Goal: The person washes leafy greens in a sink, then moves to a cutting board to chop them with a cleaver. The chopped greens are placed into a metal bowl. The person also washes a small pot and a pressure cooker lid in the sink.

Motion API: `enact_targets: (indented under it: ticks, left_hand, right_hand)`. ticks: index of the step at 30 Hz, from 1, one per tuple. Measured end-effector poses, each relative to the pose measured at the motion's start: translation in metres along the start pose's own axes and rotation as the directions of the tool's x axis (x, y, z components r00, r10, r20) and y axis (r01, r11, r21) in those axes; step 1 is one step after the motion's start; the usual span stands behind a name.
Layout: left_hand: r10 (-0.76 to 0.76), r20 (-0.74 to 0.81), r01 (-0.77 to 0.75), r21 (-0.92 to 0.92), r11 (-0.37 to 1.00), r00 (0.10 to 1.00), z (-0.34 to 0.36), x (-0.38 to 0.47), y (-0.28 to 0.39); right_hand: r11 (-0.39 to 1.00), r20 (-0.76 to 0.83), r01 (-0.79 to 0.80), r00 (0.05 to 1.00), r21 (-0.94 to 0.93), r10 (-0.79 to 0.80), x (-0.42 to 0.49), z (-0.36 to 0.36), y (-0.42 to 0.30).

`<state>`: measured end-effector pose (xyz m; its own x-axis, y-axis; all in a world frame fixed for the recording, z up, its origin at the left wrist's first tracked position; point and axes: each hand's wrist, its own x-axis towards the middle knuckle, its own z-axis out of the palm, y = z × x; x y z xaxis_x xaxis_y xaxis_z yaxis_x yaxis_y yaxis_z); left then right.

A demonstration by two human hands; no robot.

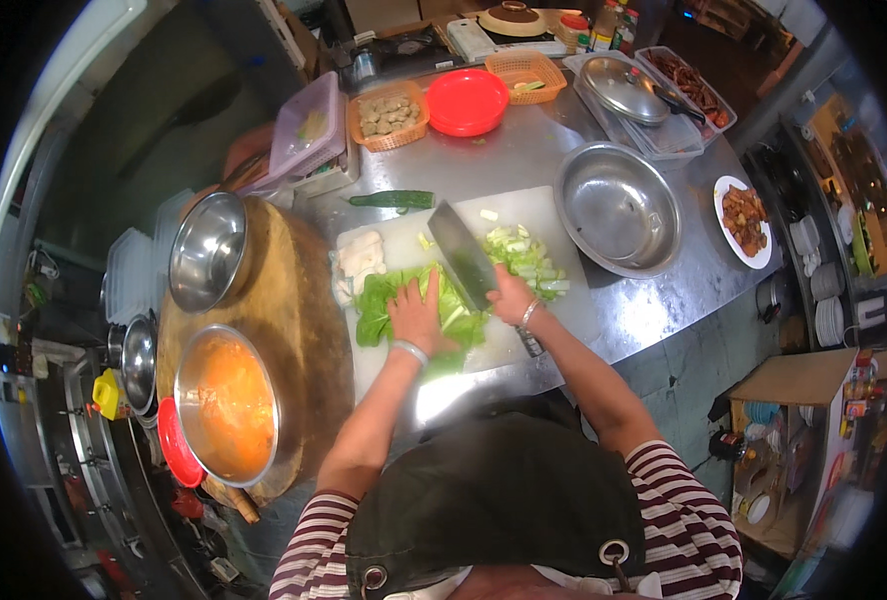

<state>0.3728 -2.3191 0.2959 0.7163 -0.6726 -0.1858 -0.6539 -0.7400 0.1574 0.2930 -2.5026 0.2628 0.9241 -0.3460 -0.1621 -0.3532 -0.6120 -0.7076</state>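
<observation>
On a white cutting board (581, 315) lie leafy greens (374, 307), with my left hand (416, 319) pressing on them, fingers spread. My right hand (513, 298) grips a cleaver (464, 255), its broad blade standing between the greens and a heap of chopped stalks (524, 255). One cut piece (489, 215) sits apart from that heap near the board's far side. Pale raw meat or fat (361, 259) rests at the board's left corner. Just beyond the board is a cucumber (392, 199). The cleaver's handle is mostly hidden by my right hand.
A steel basin (618, 210) stands right of the board, with a plate of cooked food (744, 222) farther right. On the left, a round wooden block (293, 300) bears an empty steel bowl (208, 251) and one with orange liquid (233, 412). Red plates (467, 103) and baskets (388, 115) line the back.
</observation>
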Motion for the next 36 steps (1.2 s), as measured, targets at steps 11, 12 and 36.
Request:
enact_targets:
  ticks: [11,12,36]
  left_hand:
    - [-0.076,-0.112,0.037,-0.311,0.95,0.991,0.015,0.014,0.033]
    - [-0.095,-0.071,0.063,-0.361,0.93,0.993,0.017,0.014,0.035]
    - [-0.21,0.012,0.209,-0.164,0.964,0.978,0.026,-0.031,0.04]
  right_hand:
    - [0.972,-0.046,0.124,0.99,-0.197,-0.136,-0.097,-0.074,-0.051]
    - [0.967,0.017,0.105,0.994,-0.231,-0.104,-0.105,-0.074,-0.055]
    - [0.964,0.198,0.12,0.977,-0.237,-0.073,-0.019,-0.008,-0.018]
